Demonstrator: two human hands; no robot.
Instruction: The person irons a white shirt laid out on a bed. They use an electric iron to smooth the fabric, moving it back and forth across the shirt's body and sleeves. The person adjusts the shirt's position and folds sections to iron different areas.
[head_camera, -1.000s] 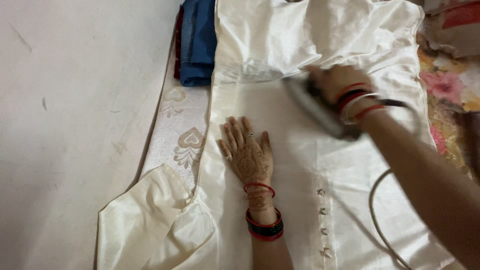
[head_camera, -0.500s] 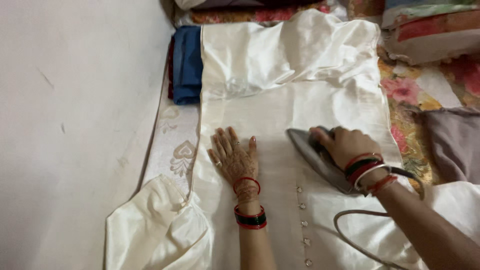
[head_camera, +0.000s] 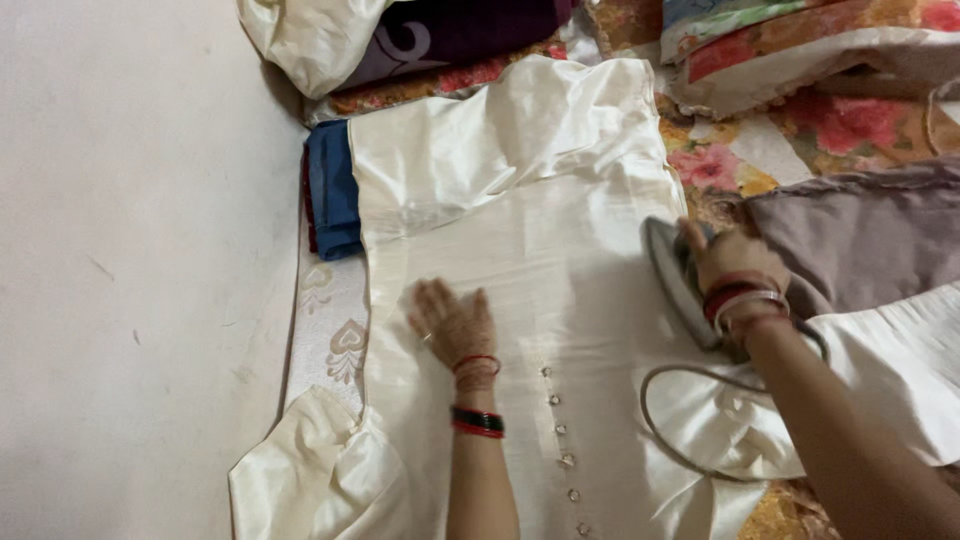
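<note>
A cream satin garment (head_camera: 520, 200) with a row of small buttons (head_camera: 560, 430) lies spread flat before me. My left hand (head_camera: 450, 322), with henna patterns and red and green bangles, presses flat on the cloth left of the buttons, fingers apart. My right hand (head_camera: 728, 262), also wearing bangles, grips the handle of a grey clothes iron (head_camera: 672, 275) at the garment's right edge. The iron's cord (head_camera: 660, 410) loops over the cloth below it.
A folded blue cloth (head_camera: 330, 190) lies at the garment's upper left. A grey garment (head_camera: 860, 235) lies to the right. Floral bedding (head_camera: 800, 40) and a dark purple bundle (head_camera: 450, 30) sit at the top. A pale wall or floor (head_camera: 130, 270) fills the left.
The iron has travelled from the garment's upper right down and out to its right edge. My left hand stays pressed on the cloth. The view has shifted upward.
</note>
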